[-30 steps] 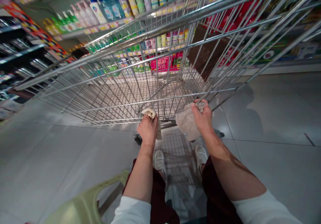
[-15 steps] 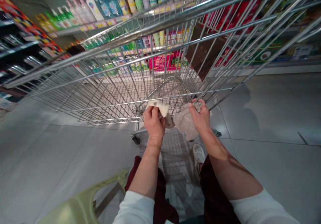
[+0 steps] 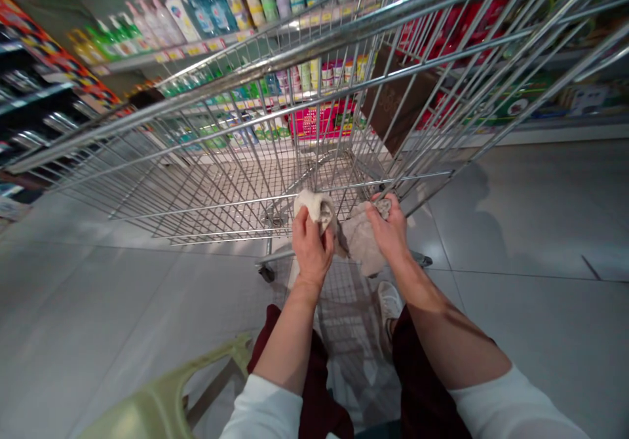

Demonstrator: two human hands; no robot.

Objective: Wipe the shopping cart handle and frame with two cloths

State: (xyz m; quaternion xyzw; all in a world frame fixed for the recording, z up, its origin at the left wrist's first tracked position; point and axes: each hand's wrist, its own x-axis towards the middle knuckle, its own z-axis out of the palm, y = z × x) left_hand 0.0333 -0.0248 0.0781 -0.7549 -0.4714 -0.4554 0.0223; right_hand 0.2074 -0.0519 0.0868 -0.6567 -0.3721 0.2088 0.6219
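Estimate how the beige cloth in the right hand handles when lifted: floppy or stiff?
The beige cloth looks floppy, since it hangs in soft folds below the right hand. It is probably light too, as the fingers seem to pinch only a small bunched part. Its limp drape suggests it would likely crumple rather than hold a shape.

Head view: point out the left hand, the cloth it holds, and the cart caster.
Left hand (image 3: 311, 253): head view, back of the hand.
Cloth (image 3: 314, 206): head view, top fold.
Cart caster (image 3: 266, 273): head view, the wheel.
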